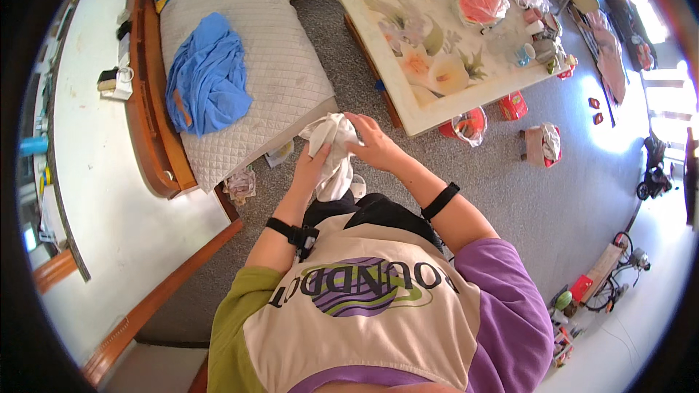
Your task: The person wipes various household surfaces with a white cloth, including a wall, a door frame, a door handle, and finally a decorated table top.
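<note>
A bunched white cloth with a soft sheen hangs between my two hands, in front of my knees. My left hand grips it from the near left side, thumb pressed on top. On the right of the cloth, my right hand has its fingers bent over the upper edge; its fingertips are partly hidden in the folds. Just beyond, the corner of a wooden bench bears a pale quilted cover. A crumpled blue cloth lies on that cover.
At the front right stands a low table with a flower pattern, holding a wrapped cut watermelon and several cups. A lined red bin, a red box and a small stool are on the floor. Crumpled paper lies by the bench.
</note>
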